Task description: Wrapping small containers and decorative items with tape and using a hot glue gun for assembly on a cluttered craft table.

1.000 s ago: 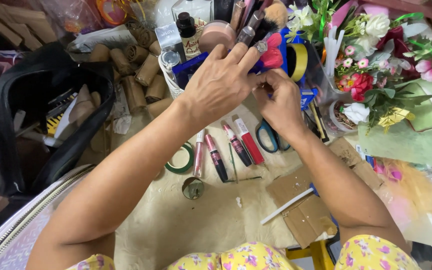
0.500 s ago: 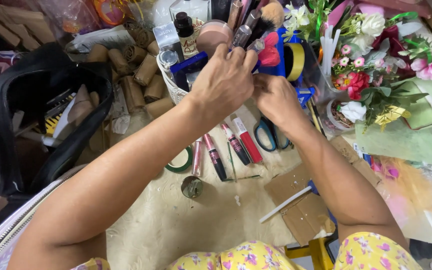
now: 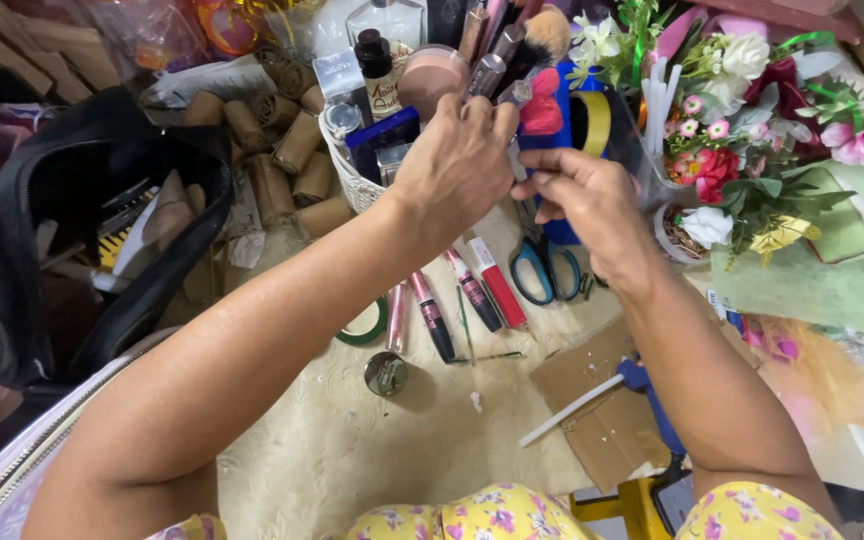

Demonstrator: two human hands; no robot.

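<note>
My left hand (image 3: 452, 165) and my right hand (image 3: 587, 200) meet above the rim of a white woven basket (image 3: 350, 185) full of cosmetics. Between their fingertips they pinch a slim cosmetic tube with a silver cap (image 3: 518, 96). The left fingers close around its upper part and the right thumb and fingers close on its lower end. Behind the hands stand a dark-capped bottle (image 3: 377, 62), a round pink compact (image 3: 432, 78) and a makeup brush (image 3: 547, 30).
Lip gloss tubes (image 3: 432, 318), a red tube (image 3: 499, 288), blue-handled scissors (image 3: 542, 270), a green tape ring (image 3: 362, 325) and a small round lid (image 3: 385, 373) lie on the cream cloth. Black bag (image 3: 82, 230) left, cardboard rolls (image 3: 282, 150) behind, flower bouquet (image 3: 752, 130) right, glue gun (image 3: 652, 405) on cardboard.
Both hands stay together on the tube and have drifted slightly right and up over the basket. Nothing on the cloth has moved.
</note>
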